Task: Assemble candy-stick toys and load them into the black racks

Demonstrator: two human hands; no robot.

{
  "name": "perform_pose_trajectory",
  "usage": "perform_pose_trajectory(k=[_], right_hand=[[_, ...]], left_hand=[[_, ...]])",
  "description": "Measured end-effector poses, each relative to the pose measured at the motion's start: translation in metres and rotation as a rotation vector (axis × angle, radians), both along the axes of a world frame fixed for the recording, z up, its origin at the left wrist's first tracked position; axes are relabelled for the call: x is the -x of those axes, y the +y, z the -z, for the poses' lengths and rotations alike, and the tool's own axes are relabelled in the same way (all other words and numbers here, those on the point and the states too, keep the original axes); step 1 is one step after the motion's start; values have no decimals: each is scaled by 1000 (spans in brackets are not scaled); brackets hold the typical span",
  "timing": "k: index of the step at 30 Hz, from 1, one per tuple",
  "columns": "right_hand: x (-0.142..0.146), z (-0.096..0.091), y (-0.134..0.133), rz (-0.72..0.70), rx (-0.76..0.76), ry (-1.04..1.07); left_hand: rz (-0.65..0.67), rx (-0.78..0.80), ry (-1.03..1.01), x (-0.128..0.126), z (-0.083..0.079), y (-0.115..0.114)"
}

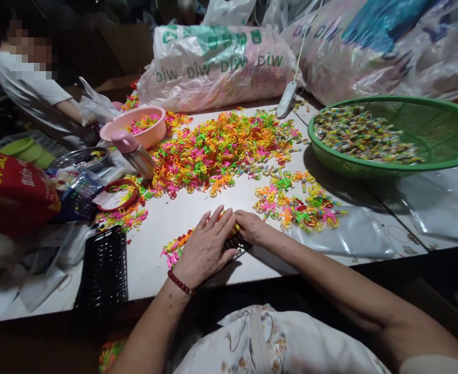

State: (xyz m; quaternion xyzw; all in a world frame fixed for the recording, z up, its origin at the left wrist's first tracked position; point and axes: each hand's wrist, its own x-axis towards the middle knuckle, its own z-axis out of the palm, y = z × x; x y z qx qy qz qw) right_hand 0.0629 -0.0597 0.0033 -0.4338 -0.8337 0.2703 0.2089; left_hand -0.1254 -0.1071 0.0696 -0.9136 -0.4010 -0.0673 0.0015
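My left hand (205, 249), with a dark red bead bracelet (179, 282) at its wrist, lies with fingers stretched over a row of small colourful plastic toys (178, 244). These toys are red, orange, yellow, green and pink, on a black slotted rack (240, 243) that my hands partly cover. At the rack's right end, my right hand (252, 227) has its fingers curled in against the toys. Its fingertips are partly hidden, so what they grip is unclear. Beyond both hands spreads a large heap of similar toys (213, 145).
Another black rack (102, 265) lies left. A smaller toy pile (302, 205) and plastic bags (346, 234) are right, below a green basket (369, 166) of small wrapped pieces. A flask (133, 156) and pink basin (155, 130) stand back left, near another person (38, 88).
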Motion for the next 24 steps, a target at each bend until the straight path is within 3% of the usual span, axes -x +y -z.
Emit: perform_pose_trajectory(k=[2, 6, 11, 14, 17, 20, 24], right_hand=[[-13, -11, -11, 80, -60, -99], [-40, -23, -28, 376, -105, -464], [-51, -18, -31, 446, -107, -569], [-54, -18, -33, 507, -55, -431], [-52, -17, -34, 561, 49, -74], [-36, -10, -29, 505, 151, 289], [-11, 5, -11, 402, 178, 417]], left_hand=[[3, 0, 11, 0, 1, 0], [22, 3, 8, 1, 1, 1], [14, 9, -36, 1, 2, 3], [8, 11, -50, 0, 3, 3], [4, 18, -40, 0, 2, 2], [7, 28, -27, 0, -1, 2], [15, 46, -25, 0, -3, 2]])
